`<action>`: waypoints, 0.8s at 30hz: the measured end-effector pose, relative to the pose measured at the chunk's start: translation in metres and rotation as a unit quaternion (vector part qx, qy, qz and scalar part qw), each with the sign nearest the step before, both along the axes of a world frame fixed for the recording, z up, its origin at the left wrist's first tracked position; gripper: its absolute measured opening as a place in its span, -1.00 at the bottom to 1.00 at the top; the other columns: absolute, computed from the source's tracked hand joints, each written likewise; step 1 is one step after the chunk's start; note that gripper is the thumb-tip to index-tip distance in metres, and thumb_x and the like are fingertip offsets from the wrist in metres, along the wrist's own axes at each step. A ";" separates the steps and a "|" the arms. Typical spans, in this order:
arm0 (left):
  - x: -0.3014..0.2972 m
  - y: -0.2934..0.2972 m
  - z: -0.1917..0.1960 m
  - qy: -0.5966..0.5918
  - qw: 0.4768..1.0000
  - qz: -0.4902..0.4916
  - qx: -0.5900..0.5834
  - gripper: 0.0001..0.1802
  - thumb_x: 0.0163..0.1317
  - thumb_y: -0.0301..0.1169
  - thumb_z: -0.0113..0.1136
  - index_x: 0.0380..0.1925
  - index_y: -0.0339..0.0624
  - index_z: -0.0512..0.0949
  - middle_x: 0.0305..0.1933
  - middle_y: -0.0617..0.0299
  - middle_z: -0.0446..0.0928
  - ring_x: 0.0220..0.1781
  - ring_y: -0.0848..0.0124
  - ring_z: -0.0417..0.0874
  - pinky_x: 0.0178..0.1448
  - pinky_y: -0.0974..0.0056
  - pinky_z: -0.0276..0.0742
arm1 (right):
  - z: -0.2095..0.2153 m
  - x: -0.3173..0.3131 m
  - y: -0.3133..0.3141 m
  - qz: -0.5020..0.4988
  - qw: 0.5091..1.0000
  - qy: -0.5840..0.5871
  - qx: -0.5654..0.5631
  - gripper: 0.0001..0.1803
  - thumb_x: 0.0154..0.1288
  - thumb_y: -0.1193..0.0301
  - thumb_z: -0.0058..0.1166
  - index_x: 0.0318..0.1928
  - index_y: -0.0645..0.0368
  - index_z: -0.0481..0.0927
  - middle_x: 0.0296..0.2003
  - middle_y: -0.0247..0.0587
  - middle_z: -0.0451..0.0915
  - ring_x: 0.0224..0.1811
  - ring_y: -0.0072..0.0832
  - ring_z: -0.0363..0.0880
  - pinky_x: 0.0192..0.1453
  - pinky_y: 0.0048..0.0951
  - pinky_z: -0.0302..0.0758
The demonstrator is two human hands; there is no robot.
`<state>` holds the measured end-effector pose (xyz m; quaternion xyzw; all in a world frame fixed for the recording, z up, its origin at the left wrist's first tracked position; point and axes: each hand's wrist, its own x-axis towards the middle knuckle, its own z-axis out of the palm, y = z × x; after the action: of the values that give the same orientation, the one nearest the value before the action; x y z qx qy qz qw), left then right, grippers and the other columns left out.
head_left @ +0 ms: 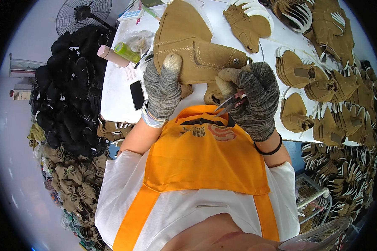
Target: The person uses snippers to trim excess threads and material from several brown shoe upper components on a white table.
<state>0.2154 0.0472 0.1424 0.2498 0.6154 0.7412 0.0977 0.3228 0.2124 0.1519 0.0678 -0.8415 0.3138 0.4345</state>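
Observation:
A tan shoe upper (183, 44) with pale stitching and a strap is raised over the white table. My left hand (163, 92), in a grey knitted glove with pale fingertips, is closed on its left side, the thumb lying across the front. At the strap end, near a small round metal stud, the gloved fingertips of my right hand (257, 100) touch the upper. That same hand is curled around a pair of small thread snips (233, 102), whose blades point down and left toward my apron. The fingers behind the upper are hidden.
On the white table (115, 98) lie a phone (137, 95), a pink bottle (113, 56) and a green roll (127, 52). Stacked tan uppers (295, 71) cover its right side. Black uppers (69, 92) are heaped at left, below a fan (83, 14). A wire cart (312, 196) stands lower right.

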 end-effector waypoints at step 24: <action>-0.005 -0.008 -0.027 -0.043 0.994 -0.048 0.084 -0.30 0.19 -0.05 0.17 0.21 -0.26 0.27 0.14 0.08 0.41 0.16 0.26 0.46 0.23 0.13 0.37 | -0.031 -0.001 0.002 0.138 0.946 -0.066 -0.286 -0.54 0.09 0.40 0.32 0.02 0.19 0.50 -0.20 -0.36 0.54 -0.19 -0.62 0.50 -0.09 -0.57 0.49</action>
<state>0.2107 0.0394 0.1158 0.2543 0.5332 0.7948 0.1388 0.3216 0.2139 0.1211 0.0351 -0.7254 0.6021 0.3316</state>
